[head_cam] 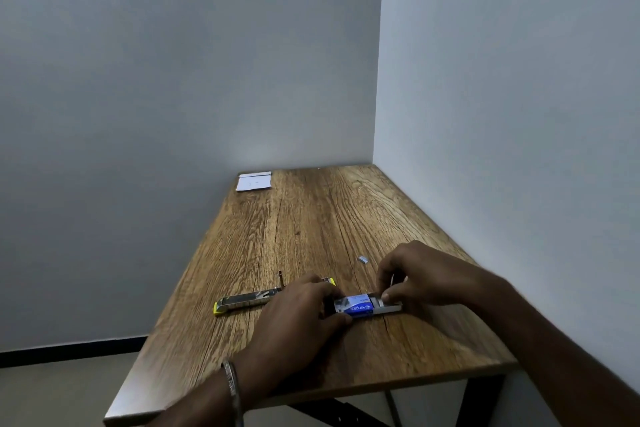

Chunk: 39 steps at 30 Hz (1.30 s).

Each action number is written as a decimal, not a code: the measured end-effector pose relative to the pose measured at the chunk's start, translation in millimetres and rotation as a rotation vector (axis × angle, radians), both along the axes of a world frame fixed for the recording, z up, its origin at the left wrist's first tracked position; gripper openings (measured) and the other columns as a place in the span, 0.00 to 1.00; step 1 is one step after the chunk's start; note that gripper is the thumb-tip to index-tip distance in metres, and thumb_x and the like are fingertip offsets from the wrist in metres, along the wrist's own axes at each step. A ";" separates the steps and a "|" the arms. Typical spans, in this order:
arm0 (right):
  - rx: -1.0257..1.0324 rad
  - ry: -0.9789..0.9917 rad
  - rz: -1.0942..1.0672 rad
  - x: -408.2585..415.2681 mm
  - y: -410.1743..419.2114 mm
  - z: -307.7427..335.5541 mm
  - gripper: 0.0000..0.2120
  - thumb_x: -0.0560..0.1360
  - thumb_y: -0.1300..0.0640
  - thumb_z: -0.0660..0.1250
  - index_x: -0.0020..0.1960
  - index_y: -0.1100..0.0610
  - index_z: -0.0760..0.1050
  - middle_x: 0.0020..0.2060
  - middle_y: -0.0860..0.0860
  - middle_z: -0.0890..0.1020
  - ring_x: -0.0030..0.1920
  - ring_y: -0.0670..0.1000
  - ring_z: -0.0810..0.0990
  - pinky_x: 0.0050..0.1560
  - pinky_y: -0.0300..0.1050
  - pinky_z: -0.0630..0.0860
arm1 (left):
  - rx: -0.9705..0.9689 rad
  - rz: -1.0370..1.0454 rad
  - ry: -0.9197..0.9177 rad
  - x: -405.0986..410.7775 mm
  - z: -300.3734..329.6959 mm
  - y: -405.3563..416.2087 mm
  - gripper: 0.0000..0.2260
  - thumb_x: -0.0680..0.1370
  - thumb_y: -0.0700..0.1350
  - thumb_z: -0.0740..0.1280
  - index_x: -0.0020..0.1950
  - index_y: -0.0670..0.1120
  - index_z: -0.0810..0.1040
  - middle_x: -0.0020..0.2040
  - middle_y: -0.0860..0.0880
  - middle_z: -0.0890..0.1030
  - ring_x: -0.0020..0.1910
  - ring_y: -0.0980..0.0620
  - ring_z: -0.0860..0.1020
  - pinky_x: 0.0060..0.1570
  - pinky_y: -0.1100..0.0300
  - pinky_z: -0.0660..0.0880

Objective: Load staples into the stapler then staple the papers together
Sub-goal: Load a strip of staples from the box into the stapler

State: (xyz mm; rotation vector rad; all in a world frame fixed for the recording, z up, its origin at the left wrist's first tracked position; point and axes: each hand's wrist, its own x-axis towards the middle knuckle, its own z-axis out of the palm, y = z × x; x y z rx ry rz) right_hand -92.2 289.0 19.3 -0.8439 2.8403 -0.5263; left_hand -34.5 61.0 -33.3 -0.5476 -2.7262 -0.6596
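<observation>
Blue staple box point(356, 308), label apparently "Kangaro", near centre of wooden table point(311, 218): left hand point(301, 308) clamps its left end, right hand point(415, 277) pinches its tray. Stapler point(249, 300) opened flat, left. Papers point(254, 181) far-left corner.

A wooden table point(311, 218) with a pronounced grain stands pushed into the corner of a bare room, its far edge and right edge against plain pale grey walls point(173, 62). Dark metal legs point(481, 402) show beneath the near edge. To the left, a black skirting strip point(69, 352) runs along the base of the wall above a beige floor point(52, 399). Soft, even light fills the space.
</observation>
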 end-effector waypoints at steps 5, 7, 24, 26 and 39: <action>-0.106 0.112 0.009 7.4 4.2 -14.7 0.03 0.75 0.55 0.74 0.48 0.50 0.84 0.43 0.42 0.83 0.46 0.40 0.81 0.46 0.36 0.78 | 0.006 0.009 0.003 0.4 0.1 -0.5 0.17 0.75 0.59 0.68 0.62 0.58 0.78 0.55 0.60 0.76 0.48 0.62 0.74 0.48 0.60 0.76; -0.139 0.112 0.019 10.2 7.7 -17.1 0.04 0.74 0.55 0.74 0.48 0.49 0.85 0.45 0.42 0.84 0.46 0.39 0.81 0.48 0.37 0.79 | 0.012 0.011 0.005 0.3 -0.1 -0.6 0.17 0.75 0.59 0.68 0.62 0.57 0.78 0.55 0.60 0.76 0.49 0.62 0.75 0.49 0.58 0.77; -0.292 0.078 -0.054 13.5 11.2 -23.6 0.03 0.77 0.56 0.71 0.47 0.48 0.81 0.45 0.42 0.83 0.48 0.40 0.80 0.54 0.44 0.80 | 0.008 0.003 0.005 0.2 -1.9 -0.6 0.19 0.75 0.60 0.68 0.64 0.57 0.77 0.56 0.60 0.76 0.50 0.63 0.74 0.50 0.61 0.76; -0.403 0.065 -0.084 13.3 11.9 -27.2 0.05 0.77 0.57 0.71 0.46 0.47 0.81 0.45 0.42 0.84 0.49 0.39 0.81 0.55 0.43 0.79 | 0.010 0.005 0.002 0.0 -1.9 0.3 0.19 0.75 0.60 0.68 0.64 0.57 0.77 0.55 0.61 0.76 0.49 0.63 0.74 0.50 0.60 0.77; -0.852 -0.077 -0.117 20.7 9.1 -36.6 0.04 0.76 0.57 0.72 0.46 0.47 0.83 0.43 0.49 0.87 0.42 0.49 0.86 0.40 0.39 0.82 | 0.015 0.008 0.010 0.5 -1.8 0.3 0.18 0.74 0.61 0.68 0.62 0.58 0.78 0.54 0.62 0.75 0.47 0.64 0.74 0.45 0.64 0.75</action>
